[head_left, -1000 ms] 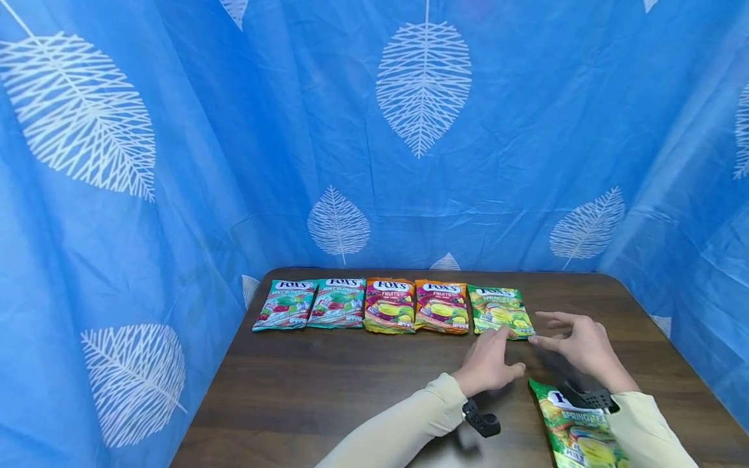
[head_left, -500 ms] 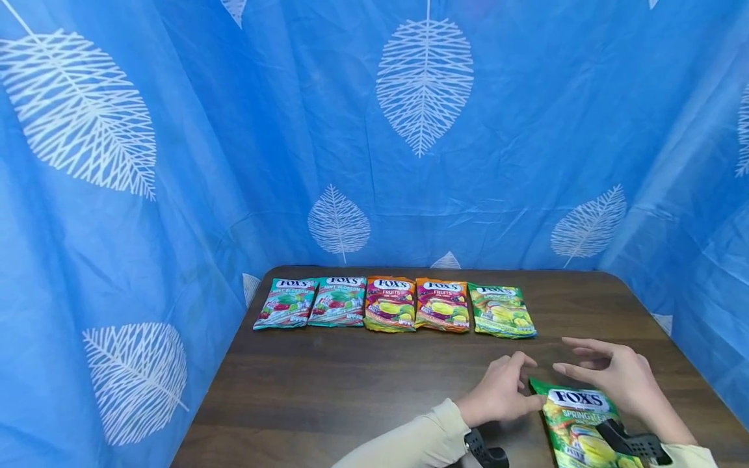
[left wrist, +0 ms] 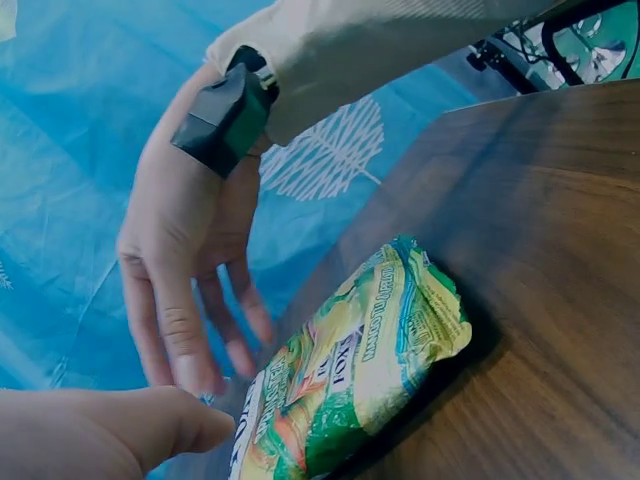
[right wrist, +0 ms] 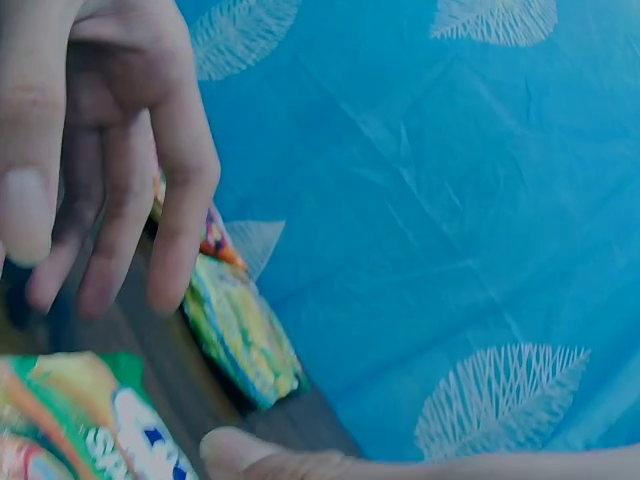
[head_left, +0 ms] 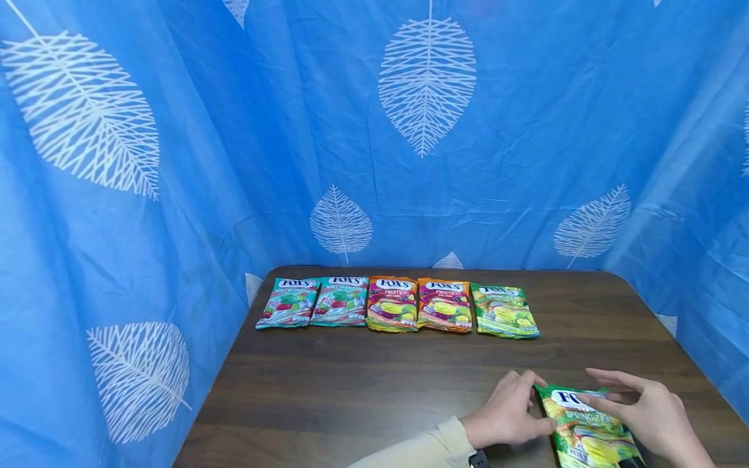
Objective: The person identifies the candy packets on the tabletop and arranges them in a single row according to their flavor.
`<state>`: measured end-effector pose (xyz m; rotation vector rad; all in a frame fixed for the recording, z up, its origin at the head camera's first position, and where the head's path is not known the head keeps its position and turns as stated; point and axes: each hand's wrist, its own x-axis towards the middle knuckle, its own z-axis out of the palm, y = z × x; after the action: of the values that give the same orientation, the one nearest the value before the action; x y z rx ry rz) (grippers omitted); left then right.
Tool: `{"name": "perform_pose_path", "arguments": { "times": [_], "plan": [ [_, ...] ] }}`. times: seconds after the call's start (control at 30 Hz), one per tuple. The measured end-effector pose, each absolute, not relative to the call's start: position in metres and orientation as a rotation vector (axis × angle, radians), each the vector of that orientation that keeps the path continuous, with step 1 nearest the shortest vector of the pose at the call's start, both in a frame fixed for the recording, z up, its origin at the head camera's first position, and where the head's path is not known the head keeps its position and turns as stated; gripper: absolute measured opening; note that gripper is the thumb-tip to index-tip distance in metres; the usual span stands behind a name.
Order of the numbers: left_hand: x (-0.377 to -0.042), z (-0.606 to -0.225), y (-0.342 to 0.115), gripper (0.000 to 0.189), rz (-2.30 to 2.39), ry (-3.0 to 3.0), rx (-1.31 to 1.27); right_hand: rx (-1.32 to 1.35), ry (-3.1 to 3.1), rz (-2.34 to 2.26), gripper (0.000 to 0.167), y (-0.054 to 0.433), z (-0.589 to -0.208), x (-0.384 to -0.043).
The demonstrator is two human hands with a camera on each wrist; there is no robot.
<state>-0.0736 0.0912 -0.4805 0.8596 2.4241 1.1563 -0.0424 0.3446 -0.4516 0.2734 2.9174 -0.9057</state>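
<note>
A green and yellow Fox's Spring Tea candy bag (head_left: 593,439) lies at the near right of the table, face up. My left hand (head_left: 508,411) is at its left side, fingertips by the top left corner and thumb by the left edge. Over the bag's upper right part is my right hand (head_left: 652,416), fingers loosely bent and thumb apart, covering some of the logo. In the left wrist view, the bag (left wrist: 375,345) rests on the wood beside the left thumb (left wrist: 130,430). Whether either hand touches the bag is not clear.
Along the back of the table (head_left: 351,383) runs a row of candy bags: two teal Mint Blossom (head_left: 288,304), two orange-red Fruits (head_left: 392,305), and one green Spring Tea (head_left: 504,313). A blue leaf-patterned curtain (head_left: 497,162) hangs behind and at the sides.
Both hands have come away from the green bag in the back row, moving toward me and right to the near Spring Tea bag. The row of bags has stayed in place.
</note>
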Motion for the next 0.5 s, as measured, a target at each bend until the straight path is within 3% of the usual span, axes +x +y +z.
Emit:
{"name": "perform_pose_path", "arguments": {
  "times": [0.3,0.5],
  "plan": [
    [-0.064,-0.486,0.095,0.046,1.089,2.443,0.831,0.619,2.784,-0.905,0.095,0.353,-0.477,-0.023],
    [-0.062,-0.487,0.098,0.044,1.02,2.452,0.88,0.661,2.68,-0.961,0.098,0.365,-0.49,-0.017]
  ]
}}
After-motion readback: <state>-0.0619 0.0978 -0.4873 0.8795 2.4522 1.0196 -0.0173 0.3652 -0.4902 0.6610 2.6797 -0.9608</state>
